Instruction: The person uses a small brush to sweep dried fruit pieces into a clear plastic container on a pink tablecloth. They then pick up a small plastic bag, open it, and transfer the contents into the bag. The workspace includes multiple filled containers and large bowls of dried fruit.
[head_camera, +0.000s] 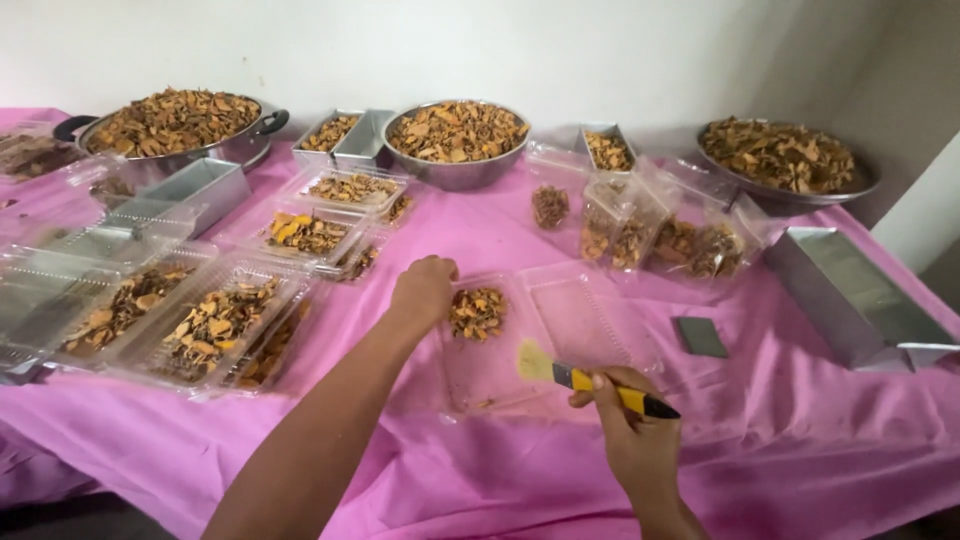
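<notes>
An open clear plastic clamshell box (560, 340) lies on the pink tablecloth (450, 480) in front of me. A small heap of dried orange-brown chips (477, 312) sits in its left half. My left hand (422, 292) rests with fingers curled at the box's left edge, touching the chips. My right hand (630, 425) grips a yellow-and-black handled brush (585, 380) whose pale bristles lie over the near part of the box.
Filled clamshell boxes (215, 325) stack at the left. Metal bowls of chips (457, 135) and a handled pan (175, 125) line the back, with another bowl (780, 155) at right. Rectangular metal tins (855, 295) and a small grey block (700, 337) lie right.
</notes>
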